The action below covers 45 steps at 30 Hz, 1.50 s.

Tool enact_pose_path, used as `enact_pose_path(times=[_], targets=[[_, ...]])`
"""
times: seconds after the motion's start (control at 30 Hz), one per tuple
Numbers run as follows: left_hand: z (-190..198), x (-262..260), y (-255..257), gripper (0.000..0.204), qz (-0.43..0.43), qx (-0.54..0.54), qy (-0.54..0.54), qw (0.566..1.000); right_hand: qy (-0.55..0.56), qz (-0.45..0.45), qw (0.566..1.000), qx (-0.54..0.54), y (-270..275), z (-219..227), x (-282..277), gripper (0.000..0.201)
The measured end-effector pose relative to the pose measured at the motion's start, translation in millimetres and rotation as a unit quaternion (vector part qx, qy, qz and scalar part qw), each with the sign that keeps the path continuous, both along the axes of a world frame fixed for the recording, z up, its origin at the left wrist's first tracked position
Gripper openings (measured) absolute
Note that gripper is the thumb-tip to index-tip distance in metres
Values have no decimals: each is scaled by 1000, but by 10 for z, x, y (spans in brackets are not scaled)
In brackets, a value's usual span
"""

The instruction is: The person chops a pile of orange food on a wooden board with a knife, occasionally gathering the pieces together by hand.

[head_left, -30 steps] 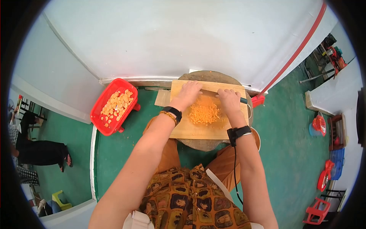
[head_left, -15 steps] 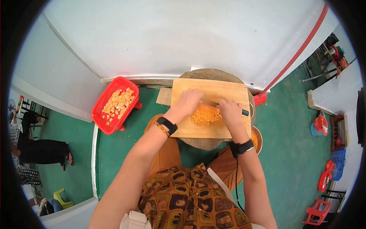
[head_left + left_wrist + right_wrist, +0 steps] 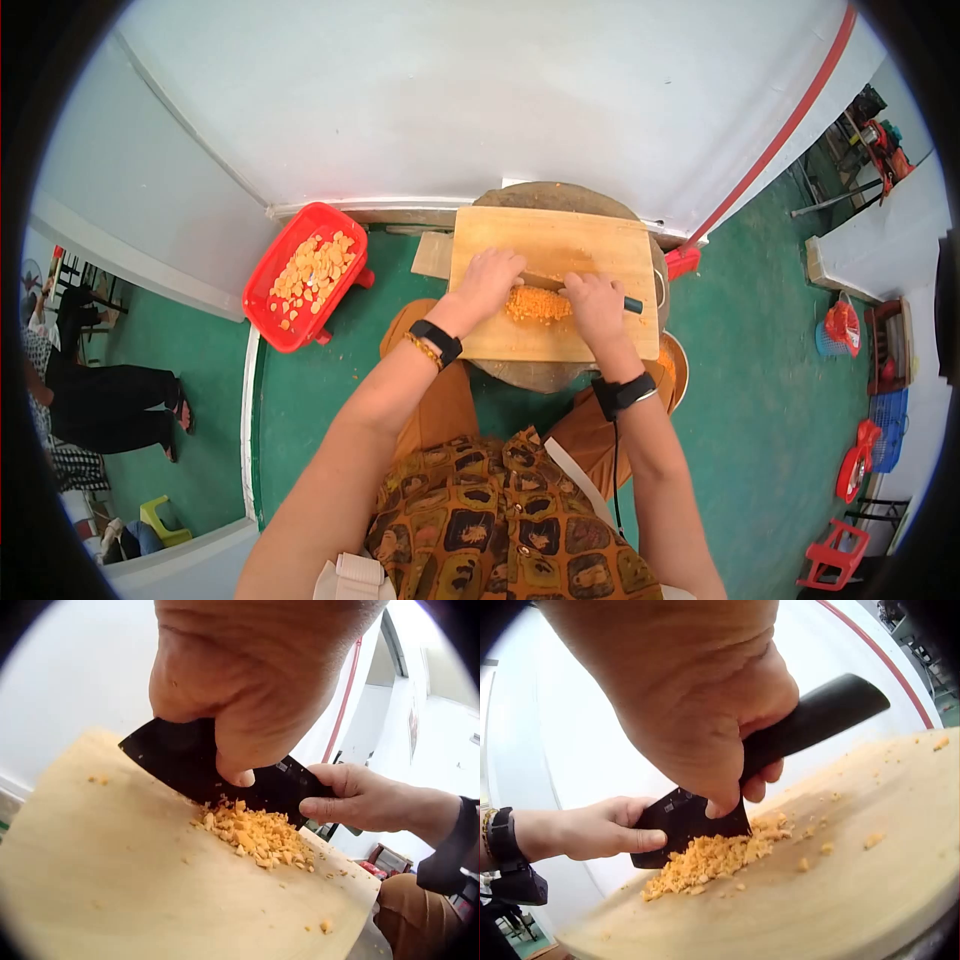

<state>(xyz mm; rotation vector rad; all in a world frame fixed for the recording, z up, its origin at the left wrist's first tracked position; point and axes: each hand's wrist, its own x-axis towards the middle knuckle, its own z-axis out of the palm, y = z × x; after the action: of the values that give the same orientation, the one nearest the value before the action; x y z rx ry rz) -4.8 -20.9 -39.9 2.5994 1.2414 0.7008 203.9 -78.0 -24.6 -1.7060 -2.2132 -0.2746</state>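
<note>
A broad dark knife [image 3: 187,761] stands on edge on the wooden board [image 3: 490,345], behind a heap of finely chopped orange pieces [image 3: 538,305]. My left hand [image 3: 490,280] pinches the far end of the blade, its thumb on the near face in the left wrist view. Around the base of the black handle [image 3: 821,720] my right hand [image 3: 597,305] is curled, thumb against the blade [image 3: 686,821]. The blade's lower edge meets the heap in both wrist views. Small crumbs lie scattered over the board.
A red basin [image 3: 262,310] of orange slices stands on the floor at left. The board rests on a round stump [image 3: 530,375]; a bowl [image 3: 675,365] sits by its right side. White wall [image 3: 470,90] rises behind. Another person's legs [image 3: 110,405] show at far left.
Both hands have moved slightly toward the body with the knife, and the heap now looks narrower, gathered in a band along the blade.
</note>
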Motion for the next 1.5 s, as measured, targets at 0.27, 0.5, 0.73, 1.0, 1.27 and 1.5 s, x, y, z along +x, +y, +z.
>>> enact_pose_path(times=[0.27,0.5,0.73,1.0,1.27,1.5], targets=[[40,-15,-59,14,15,-12,16,1000,-2,4,1000,-4,-20,-25,-5,14],[43,-33,-219,13,22,-7,-7,1000,-5,6,1000,-11,-115,71,-29,13],[140,-59,-197,14,17,-7,-12,1000,-4,6,1000,-10,-67,160,-40,14],[108,-87,-265,15,15,-26,-1,1000,4,17,1000,0,-80,38,-57,15],[36,-97,-338,15,23,-37,11,999,-13,17,1000,-20,-137,0,-69,11],[98,-118,-385,15,33,-40,9,999,-11,24,1000,-2,-186,-20,-90,10]])
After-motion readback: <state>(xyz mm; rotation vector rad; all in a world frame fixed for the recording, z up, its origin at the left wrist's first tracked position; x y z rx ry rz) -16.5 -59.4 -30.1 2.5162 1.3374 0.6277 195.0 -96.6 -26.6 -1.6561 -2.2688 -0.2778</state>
